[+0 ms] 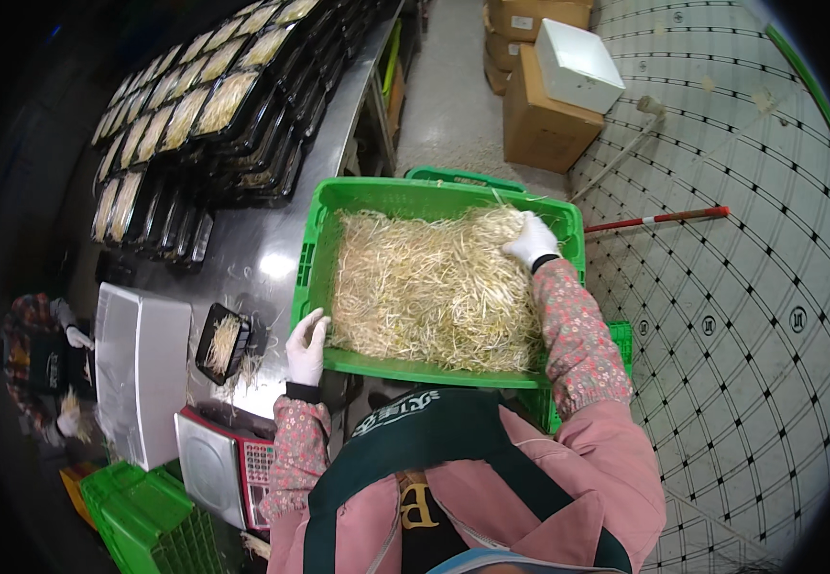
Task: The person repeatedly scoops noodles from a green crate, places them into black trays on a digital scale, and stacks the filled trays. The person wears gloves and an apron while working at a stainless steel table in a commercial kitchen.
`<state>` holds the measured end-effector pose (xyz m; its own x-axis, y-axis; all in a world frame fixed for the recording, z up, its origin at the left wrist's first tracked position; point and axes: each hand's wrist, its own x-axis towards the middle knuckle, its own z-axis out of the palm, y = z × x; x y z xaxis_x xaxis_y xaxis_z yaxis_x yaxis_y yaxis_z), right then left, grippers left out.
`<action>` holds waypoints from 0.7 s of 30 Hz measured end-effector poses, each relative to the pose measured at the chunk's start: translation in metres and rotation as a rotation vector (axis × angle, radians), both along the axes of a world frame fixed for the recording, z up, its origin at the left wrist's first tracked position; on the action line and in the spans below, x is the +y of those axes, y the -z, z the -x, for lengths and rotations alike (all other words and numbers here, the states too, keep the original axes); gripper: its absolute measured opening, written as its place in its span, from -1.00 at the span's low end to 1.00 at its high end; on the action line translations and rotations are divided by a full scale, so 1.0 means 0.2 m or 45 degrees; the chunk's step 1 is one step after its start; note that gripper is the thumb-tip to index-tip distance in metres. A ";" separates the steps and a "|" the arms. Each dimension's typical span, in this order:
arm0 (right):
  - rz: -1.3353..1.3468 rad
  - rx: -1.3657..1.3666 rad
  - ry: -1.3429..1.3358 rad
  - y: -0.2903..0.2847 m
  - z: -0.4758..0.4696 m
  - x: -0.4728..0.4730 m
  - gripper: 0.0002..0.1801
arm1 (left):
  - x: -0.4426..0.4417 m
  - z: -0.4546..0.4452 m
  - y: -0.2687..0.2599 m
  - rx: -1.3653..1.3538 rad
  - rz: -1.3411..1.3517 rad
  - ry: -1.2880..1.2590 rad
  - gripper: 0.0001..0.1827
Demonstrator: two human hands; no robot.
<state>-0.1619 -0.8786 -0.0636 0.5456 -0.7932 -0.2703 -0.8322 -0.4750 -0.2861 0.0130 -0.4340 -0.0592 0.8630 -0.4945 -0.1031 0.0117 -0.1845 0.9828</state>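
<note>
A green plastic crate (444, 377) full of bean sprouts (429, 294) stands before me. My right hand (533, 240), in a white glove, is closed around a bunch of sprouts at the crate's far right corner. At the near left corner, my gloved left hand (307, 348) rests by the crate's rim with fingers and thumb apart, holding nothing. Left of it, a black plastic tray (241, 351) with some sprouts lies on the steel table (250, 251), loose sprouts around it. A red scale (225, 466) with a steel pan is at the lower left.
Stacks of wrapped sprout trays (228, 104) fill the table's far part. A white foam box (164, 373) stands left, with a co-worker's gloved hands (79, 339) beyond it. Green crates (150, 516) are lower left. Cardboard boxes (548, 115) and a red-and-white pole (673, 217) are at right.
</note>
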 end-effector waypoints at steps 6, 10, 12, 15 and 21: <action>-0.322 -0.847 -0.010 -0.09 0.15 -0.14 -0.26 | -0.05 -0.10 0.05 0.218 0.071 0.018 -0.61; -0.434 -1.082 -0.365 -0.60 -0.05 0.15 -0.23 | -0.19 -0.16 0.00 0.562 0.204 0.019 -0.46; -0.286 -1.052 -0.647 -0.62 -0.20 0.29 -0.16 | -0.28 -0.22 0.07 0.625 0.234 0.014 -0.33; -0.085 -0.525 -1.011 -0.43 -0.41 0.50 0.03 | -0.36 -0.33 0.21 0.547 0.141 -0.039 -0.24; -0.039 0.228 -1.044 -0.07 -0.51 0.50 0.02 | -0.35 -0.44 0.41 0.034 -0.197 0.343 -0.31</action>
